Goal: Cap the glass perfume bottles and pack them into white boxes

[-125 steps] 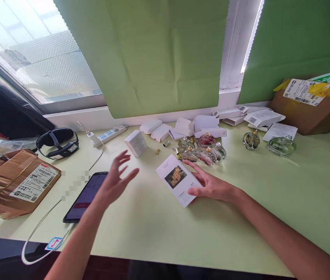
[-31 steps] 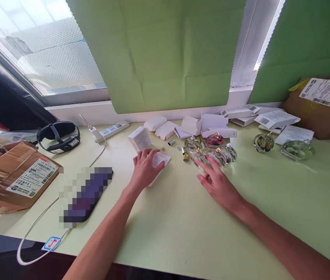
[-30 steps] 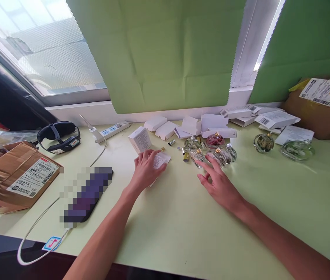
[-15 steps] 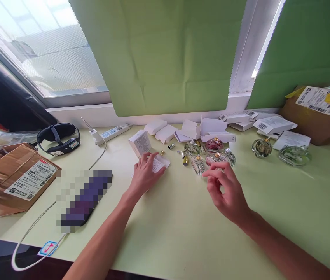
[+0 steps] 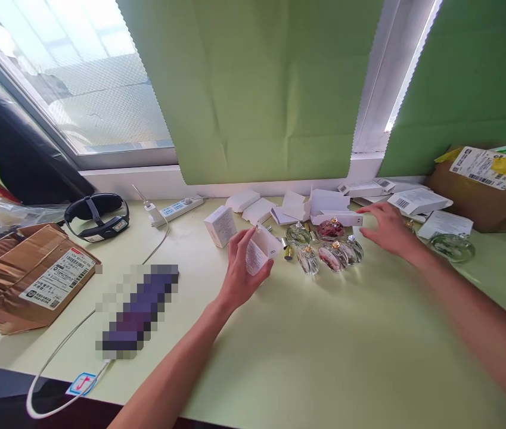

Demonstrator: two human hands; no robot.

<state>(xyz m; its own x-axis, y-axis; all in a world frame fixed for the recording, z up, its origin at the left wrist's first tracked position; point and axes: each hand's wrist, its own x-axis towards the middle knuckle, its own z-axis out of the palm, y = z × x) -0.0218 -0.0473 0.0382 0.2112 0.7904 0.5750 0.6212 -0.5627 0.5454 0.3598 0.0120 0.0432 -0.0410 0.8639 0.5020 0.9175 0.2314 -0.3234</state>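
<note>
A small white box (image 5: pixel 262 253) is held by the left hand (image 5: pixel 241 267) above the middle of the table (image 5: pixel 324 363). It is made of thin card, and it is tilted, with its corners set obliquely. On the side which is turned to the camera, rows of small grey print are seen, too fine to be read. A flap seems to be raised at its upper end; the inside cannot be seen clearly. The box is clamped between the left thumb and the fingers; whether its lower edge is touching the table cannot be told.

The two hands are well apart. The right hand (image 5: pixel 387 229) is held to the right of the bottles, with its thumb and fingers spread apart, near the end of an opened white carton (image 5: pixel 333 208). Whether this carton is touched cannot be told.

Between the hands, several glass bottles are grouped: a dark red one (image 5: pixel 331 230), a pinkish one (image 5: pixel 331 257), a clear one (image 5: pixel 307 261) and a greenish one (image 5: pixel 298 235). A gold cap (image 5: pixel 289 254) is placed just beside them. Behind the left hand, an upright printed carton (image 5: pixel 221 226) is seen. Farther left, a black headset (image 5: pixel 98 219) is laid near a power strip (image 5: pixel 182 207).
</note>
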